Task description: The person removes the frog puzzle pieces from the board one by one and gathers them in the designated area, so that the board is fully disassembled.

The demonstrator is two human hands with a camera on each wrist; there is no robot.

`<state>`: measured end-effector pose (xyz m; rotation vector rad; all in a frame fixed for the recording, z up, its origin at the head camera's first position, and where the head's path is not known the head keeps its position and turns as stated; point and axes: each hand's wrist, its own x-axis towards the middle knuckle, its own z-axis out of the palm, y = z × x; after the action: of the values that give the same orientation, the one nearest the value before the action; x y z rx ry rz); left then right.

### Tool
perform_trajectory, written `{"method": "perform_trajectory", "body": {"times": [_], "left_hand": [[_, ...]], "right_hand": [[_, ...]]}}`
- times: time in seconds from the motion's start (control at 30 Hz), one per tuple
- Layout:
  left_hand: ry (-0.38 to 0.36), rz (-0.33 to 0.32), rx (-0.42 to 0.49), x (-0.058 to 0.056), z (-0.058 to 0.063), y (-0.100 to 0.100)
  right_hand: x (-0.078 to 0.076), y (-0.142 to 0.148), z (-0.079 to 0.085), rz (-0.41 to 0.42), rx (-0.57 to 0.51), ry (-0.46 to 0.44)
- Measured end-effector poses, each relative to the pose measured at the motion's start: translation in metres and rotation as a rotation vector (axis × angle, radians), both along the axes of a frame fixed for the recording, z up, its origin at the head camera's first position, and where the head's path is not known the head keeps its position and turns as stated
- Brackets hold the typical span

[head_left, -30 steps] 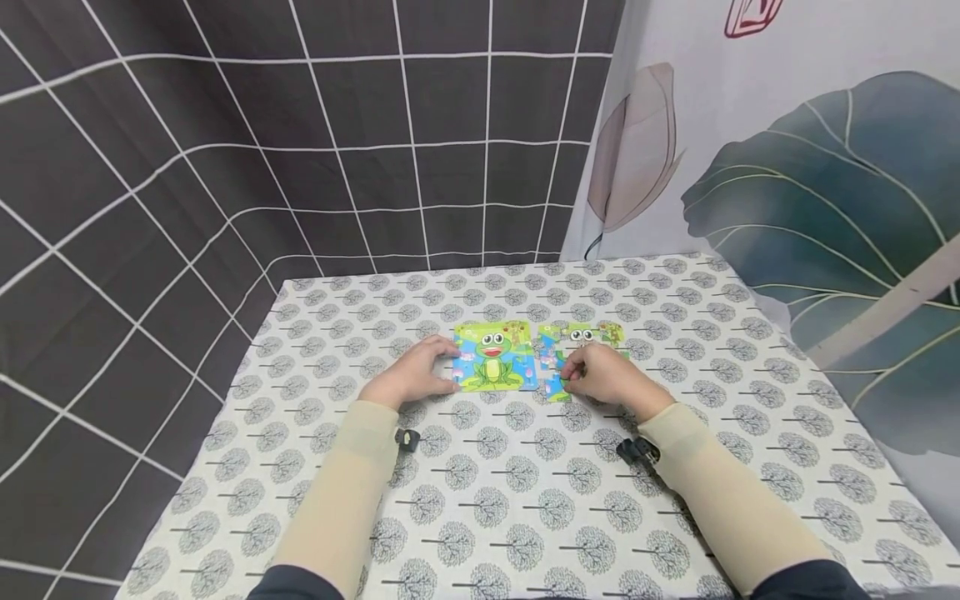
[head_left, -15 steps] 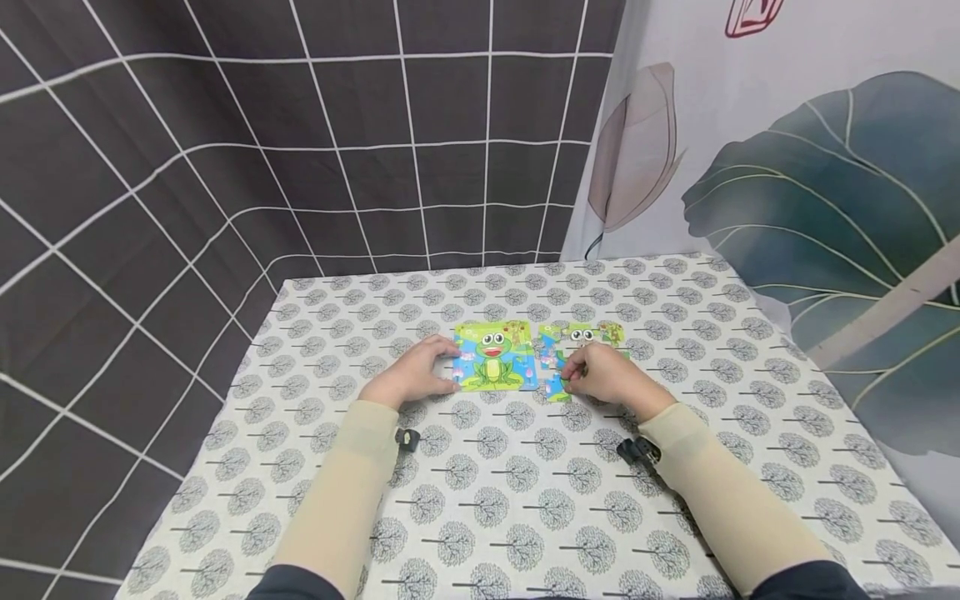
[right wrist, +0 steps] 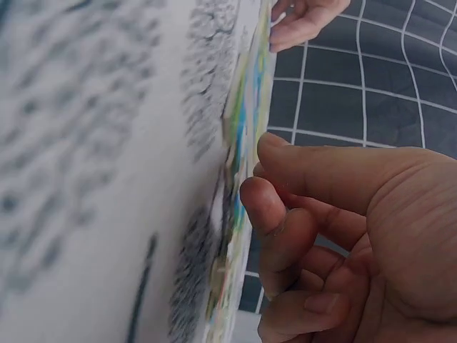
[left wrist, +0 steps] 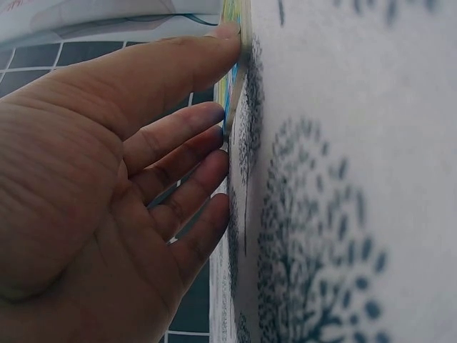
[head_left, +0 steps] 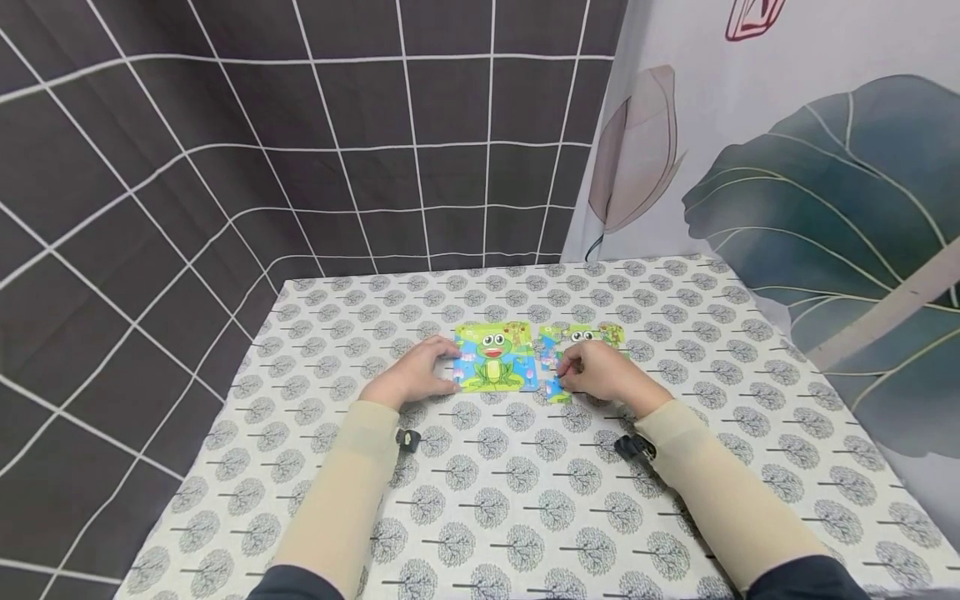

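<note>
A frog picture puzzle (head_left: 492, 358) lies flat on the cloth, its picture whole. My left hand (head_left: 416, 371) rests at its left edge; in the left wrist view the thumb touches the puzzle's edge and the other fingers are extended. To the right lies a second frog puzzle (head_left: 607, 335) with gaps in its picture, partly hidden under my right hand (head_left: 606, 371). A puzzle piece (head_left: 556, 390) lies at its lower left, by my right fingertips. In the right wrist view the right fingers (right wrist: 264, 207) are loosely curled just above the puzzle, and no piece shows between them.
The table (head_left: 487, 475) has a white cloth with a tree print. A dark curtain with white grid lines (head_left: 360, 167) stands behind and to the left. At the right hangs a pale curtain with leaf prints (head_left: 817, 192).
My right hand has shifted slightly left and lifted a little from the lower-left piece of the second puzzle. The left hand and the whole frog puzzle have stayed in place.
</note>
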<state>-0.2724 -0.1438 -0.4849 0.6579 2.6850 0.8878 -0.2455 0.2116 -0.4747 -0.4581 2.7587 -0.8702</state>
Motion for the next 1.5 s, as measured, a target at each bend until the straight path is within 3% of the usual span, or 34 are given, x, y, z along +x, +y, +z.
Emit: {"method": "perform_trajectory", "body": {"times": [0.6,0.73,1.07,1.5], "left_hand": [[-0.007,-0.003,0.008,0.002,0.001,0.0],[-0.013,0.001,0.011,0.002,0.002,0.0],[0.008,-0.011,-0.006,0.001,0.001,0.001],[0.005,-0.003,0.003,0.0,0.0,0.0]], "right_hand": [[-0.015,-0.06,0.009,0.061,-0.048,-0.026],[-0.019,-0.07,0.008,0.091,-0.017,0.007],[-0.028,-0.082,-0.004,0.125,0.009,-0.012],[-0.026,-0.09,-0.004,0.087,-0.027,-0.069]]}}
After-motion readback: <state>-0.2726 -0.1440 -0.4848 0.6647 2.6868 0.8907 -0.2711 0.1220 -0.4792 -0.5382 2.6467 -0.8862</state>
